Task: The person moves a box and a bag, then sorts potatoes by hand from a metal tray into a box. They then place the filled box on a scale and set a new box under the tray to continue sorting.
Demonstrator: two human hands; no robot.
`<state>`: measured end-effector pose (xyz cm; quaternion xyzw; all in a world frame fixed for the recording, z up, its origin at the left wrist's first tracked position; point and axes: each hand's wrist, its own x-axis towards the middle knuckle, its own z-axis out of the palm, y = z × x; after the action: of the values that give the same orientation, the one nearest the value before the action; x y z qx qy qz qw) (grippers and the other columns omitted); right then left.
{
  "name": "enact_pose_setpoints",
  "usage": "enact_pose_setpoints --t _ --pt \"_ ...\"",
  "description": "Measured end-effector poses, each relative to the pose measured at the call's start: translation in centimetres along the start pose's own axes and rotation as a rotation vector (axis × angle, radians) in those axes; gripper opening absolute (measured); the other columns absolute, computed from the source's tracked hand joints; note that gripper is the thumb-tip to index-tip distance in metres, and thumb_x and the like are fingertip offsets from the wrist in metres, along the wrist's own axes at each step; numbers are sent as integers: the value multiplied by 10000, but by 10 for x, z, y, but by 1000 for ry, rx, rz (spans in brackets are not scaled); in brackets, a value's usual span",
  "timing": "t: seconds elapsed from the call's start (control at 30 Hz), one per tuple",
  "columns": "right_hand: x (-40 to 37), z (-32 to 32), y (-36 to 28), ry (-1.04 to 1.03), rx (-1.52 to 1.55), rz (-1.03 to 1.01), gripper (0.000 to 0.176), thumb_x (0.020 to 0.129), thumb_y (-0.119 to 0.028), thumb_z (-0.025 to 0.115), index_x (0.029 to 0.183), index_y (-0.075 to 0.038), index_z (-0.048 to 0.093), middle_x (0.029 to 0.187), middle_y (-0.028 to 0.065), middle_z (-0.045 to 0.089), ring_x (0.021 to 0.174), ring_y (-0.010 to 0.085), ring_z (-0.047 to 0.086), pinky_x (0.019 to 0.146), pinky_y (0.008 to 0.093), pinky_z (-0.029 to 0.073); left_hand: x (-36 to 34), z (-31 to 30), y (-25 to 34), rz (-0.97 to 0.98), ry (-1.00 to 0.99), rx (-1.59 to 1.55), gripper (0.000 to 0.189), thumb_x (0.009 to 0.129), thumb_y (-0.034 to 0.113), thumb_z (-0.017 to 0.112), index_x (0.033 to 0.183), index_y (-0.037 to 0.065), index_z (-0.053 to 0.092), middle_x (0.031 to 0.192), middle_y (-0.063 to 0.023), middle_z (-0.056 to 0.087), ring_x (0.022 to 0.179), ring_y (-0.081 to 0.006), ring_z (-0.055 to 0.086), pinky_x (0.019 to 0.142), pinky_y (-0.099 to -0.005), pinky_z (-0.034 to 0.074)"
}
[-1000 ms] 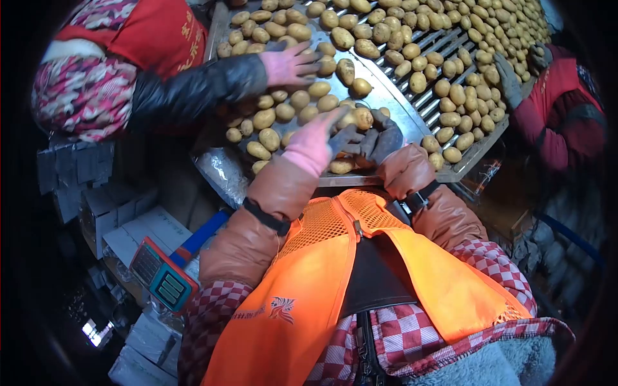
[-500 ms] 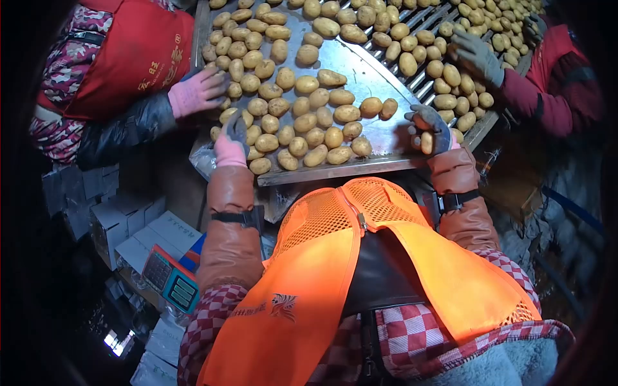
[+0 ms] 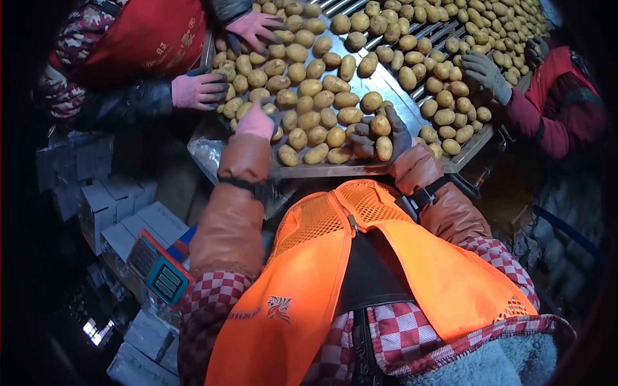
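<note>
A big metal table is filling the top of the frame, and shiny roller bars are running across the upper right. A pile of potatoes is lying all over both. Low in the middle of the frame, the person's orange vest is showing. White boxes and a red and blue scale are sitting at the lower left.

Other people are working too. One person's pink gloves are touching potatoes at the upper left. Another person's grey glove is resting on potatoes at the upper right.

The person's left hand, in a pink glove, is reaching into the near left side of the pile. Its fingers are hiding among the potatoes, so I cannot tell if they are open or closed.

The right hand, in a dark glove, is curling its fingers around two potatoes at the near edge of the table, in the middle of the frame.

A moment ago the right hand was out by the table's right edge and the left hand was at its left corner. Now both have come in toward the pile. It looks like the picking through the potatoes is going on without a stop.
</note>
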<state>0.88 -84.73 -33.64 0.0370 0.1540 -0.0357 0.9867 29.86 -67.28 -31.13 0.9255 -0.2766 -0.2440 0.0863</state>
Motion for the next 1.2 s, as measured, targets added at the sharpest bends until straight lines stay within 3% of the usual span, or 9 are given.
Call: enact_pose_setpoints --t 0.1,0.17,0.3,0.47,0.6,0.77,0.83,1.0,1.2 --pt "-10 39 15 193 -156 -128 856 899 -712 471 1329 27 463 1322 243 525 1189 433 536 949 615 474 -30 13 30 316 57 -325 422 884 317 732 1243 129 612 1046 -129 692 928 -228 650 883 -364 504" --pt "-6 36 19 217 -148 -141 852 900 -716 462 1338 15 469 1319 229 536 1174 405 557 938 584 492 -51 14 68 452 -22 -256 392 921 436 634 1151 125 696 1076 -181 702 972 -359 672 848 -421 514" --pt "-4 25 15 201 -131 -185 808 904 -709 466 1339 -28 482 1255 170 594 1048 325 628 846 441 541 -50 37 136 362 -192 380 302 977 184 405 1160 114 634 1122 -173 678 1058 -349 647 894 -475 512" --pt "-23 42 11 281 -45 -223 740 925 -660 473 1352 -57 464 1259 174 582 1002 350 623 819 466 528 -27 41 128 331 -199 308 322 902 184 568 1211 106 617 1114 -201 683 1059 -353 654 916 -444 514" --pt "-36 18 6 86 -41 -172 680 958 -569 476 1477 -142 372 1354 182 538 1107 382 601 918 541 493 -41 8 133 111 -158 5 368 930 278 570 1277 155 584 1142 -229 664 1036 -398 645 905 -441 509" --pt "-62 12 14 -223 275 -42 655 973 -515 489 1479 -113 380 1352 130 556 1115 353 614 904 505 518 -102 36 151 588 -267 -160 543 912 235 670 1419 151 494 1197 -249 637 1084 -281 636 933 -379 492" --pt "-86 5 10 -73 103 -130 610 984 -478 497 1457 -103 407 1318 125 571 1058 335 630 803 472 553 -99 40 156 751 -392 -294 552 913 155 626 1441 174 465 1217 -278 606 1147 -414 590 1005 -395 459" --pt "-217 -2 17 535 -666 -460 540 955 -381 566 1410 -111 460 1265 175 577 1039 288 643 813 406 555 33 38 81 522 10 -411 392 966 243 613 1324 86 597 1108 -162 700 964 -194 673 900 -296 501" --pt "-430 -122 9 1406 -1056 -637 520 945 -273 636 1398 -72 479 1293 170 569 1083 296 615 894 386 526 94 37 86 453 170 203 779 834 642 598 1474 238 415 1493 -186 402 1415 -366 329 1117 -611 255"
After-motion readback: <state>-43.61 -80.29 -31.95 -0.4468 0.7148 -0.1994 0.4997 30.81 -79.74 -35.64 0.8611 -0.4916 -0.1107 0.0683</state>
